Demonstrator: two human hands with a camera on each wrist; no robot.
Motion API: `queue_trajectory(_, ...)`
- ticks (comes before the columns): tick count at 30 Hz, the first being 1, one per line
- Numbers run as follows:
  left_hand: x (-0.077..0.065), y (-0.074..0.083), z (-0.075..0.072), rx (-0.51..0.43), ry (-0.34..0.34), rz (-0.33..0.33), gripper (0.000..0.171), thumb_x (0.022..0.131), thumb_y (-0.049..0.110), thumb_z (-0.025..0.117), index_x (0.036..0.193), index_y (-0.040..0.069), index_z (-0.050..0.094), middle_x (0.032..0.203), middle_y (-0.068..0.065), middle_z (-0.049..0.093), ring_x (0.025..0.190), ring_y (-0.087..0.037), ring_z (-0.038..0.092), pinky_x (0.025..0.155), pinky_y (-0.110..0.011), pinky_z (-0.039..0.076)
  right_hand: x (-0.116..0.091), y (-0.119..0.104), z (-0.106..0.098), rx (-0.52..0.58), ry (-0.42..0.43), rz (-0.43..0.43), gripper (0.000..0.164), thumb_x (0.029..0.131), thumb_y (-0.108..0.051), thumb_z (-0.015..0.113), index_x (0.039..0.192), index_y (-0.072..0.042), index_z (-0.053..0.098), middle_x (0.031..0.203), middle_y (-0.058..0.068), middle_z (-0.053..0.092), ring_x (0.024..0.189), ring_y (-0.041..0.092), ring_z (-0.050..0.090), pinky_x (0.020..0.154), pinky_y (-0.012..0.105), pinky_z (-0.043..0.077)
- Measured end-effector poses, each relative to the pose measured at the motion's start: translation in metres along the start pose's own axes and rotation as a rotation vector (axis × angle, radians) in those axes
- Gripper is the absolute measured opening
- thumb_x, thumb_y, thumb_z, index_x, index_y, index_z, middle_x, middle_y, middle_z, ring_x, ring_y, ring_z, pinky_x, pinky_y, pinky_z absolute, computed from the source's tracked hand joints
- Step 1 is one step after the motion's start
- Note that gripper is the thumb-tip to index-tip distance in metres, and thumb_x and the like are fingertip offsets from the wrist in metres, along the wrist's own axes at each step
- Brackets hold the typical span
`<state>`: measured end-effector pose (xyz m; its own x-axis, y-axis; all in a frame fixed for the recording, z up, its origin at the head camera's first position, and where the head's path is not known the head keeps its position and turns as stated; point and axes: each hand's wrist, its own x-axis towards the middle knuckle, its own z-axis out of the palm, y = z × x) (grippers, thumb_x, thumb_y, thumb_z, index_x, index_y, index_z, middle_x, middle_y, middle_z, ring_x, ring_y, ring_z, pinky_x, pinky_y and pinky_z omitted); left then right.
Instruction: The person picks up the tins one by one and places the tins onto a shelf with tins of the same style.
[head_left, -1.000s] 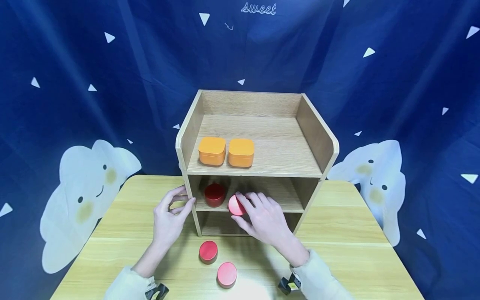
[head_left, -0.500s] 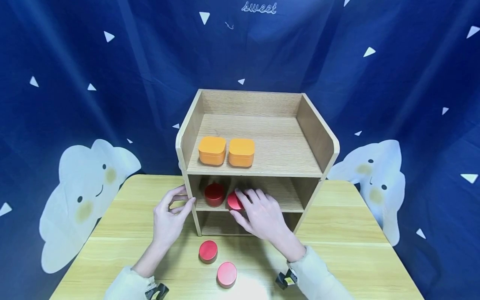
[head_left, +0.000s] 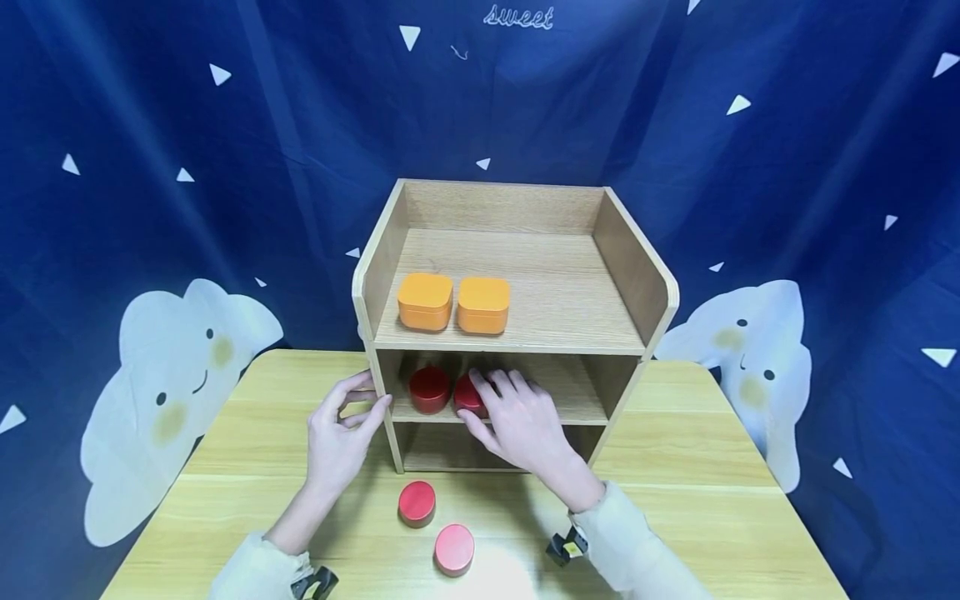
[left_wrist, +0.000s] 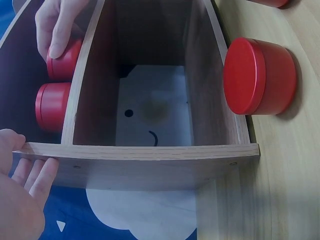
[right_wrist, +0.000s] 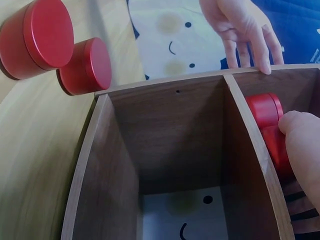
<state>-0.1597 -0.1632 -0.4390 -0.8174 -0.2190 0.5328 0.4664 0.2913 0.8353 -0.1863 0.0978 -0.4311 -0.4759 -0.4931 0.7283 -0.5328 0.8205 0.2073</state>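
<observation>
A small wooden shelf unit stands on the table. My right hand holds a round red tin upright on its middle level. Close on the left of that tin stands a matching red tin; in the right wrist view the held tin and its neighbour appear to touch. My left hand pinches the front edge of the unit's left side panel, thumb on the inner side and fingers outside. The right hand's far fingers are partly hidden inside the compartment.
Two orange lidded boxes, a left one and a right one, sit on the top level. Two more red tins, one farther and one nearer, stand on the table before the unit. A blue curtain hangs behind.
My right hand has set the red tin, earlier tilted at the shelf's front edge, upright and pushed it slightly deeper, towards the other tin. The left hand has stayed in place.
</observation>
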Motion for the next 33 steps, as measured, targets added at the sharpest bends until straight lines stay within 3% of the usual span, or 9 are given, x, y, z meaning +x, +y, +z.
queue_trajectory(5, 0.000, 0.000, 0.000, -0.001, 0.000, 0.000, 0.039, 0.085, -0.010, 0.080, 0.122, -0.001, 0.072, 0.104, -0.017, 0.075, 0.091, 0.007, 0.070, 0.072, -0.014, 0.065, 0.001, 0.002, 0.003, -0.002, -0.029, 0.009, 0.051, 0.097, -0.056, 0.063, 0.124, -0.014, 0.074, 0.102, 0.003, 0.073, 0.083, 0.023, 0.066, 0.062, 0.033, 0.061)
queue_trajectory(13, 0.000, 0.001, 0.000, 0.001, 0.000, 0.005, 0.039, 0.085, -0.010, 0.080, 0.122, -0.001, 0.072, 0.104, -0.014, 0.076, 0.091, 0.007, 0.070, 0.071, -0.014, 0.065, 0.004, 0.003, 0.004, 0.002, -0.041, 0.002, 0.051, 0.097, -0.055, 0.064, 0.124, -0.013, 0.074, 0.101, 0.004, 0.073, 0.084, 0.023, 0.066, 0.064, 0.033, 0.062)
queue_trajectory(18, 0.000, 0.000, 0.000, -0.001, 0.001, 0.008, 0.039, 0.085, -0.010, 0.081, 0.122, -0.001, 0.072, 0.104, 0.000, 0.076, 0.091, 0.007, 0.070, 0.071, -0.014, 0.066, 0.004, 0.003, 0.003, 0.008, -0.061, 0.014, 0.057, 0.096, -0.059, 0.063, 0.129, -0.014, 0.072, 0.107, 0.004, 0.073, 0.088, 0.024, 0.067, 0.068, 0.034, 0.064)
queue_trajectory(24, 0.000, -0.001, 0.001, -0.014, 0.003, 0.007, 0.039, 0.085, -0.010, 0.080, 0.122, -0.001, 0.072, 0.104, 0.022, 0.070, 0.091, 0.007, 0.070, 0.071, -0.015, 0.066, -0.001, 0.003, -0.001, 0.006, -0.022, 0.001, 0.070, 0.089, -0.066, 0.067, 0.135, -0.013, 0.068, 0.113, 0.005, 0.073, 0.090, 0.025, 0.068, 0.069, 0.034, 0.064)
queue_trajectory(33, 0.000, 0.001, 0.001, -0.019, 0.007, 0.010, 0.038, 0.085, -0.012, 0.079, 0.121, -0.002, 0.072, 0.104, 0.025, 0.070, 0.090, 0.008, 0.070, 0.071, -0.014, 0.065, -0.010, 0.001, -0.016, 0.004, 0.003, 0.001, 0.074, 0.093, -0.071, 0.055, 0.138, -0.013, 0.065, 0.125, 0.006, 0.070, 0.101, 0.027, 0.068, 0.066, 0.035, 0.061)
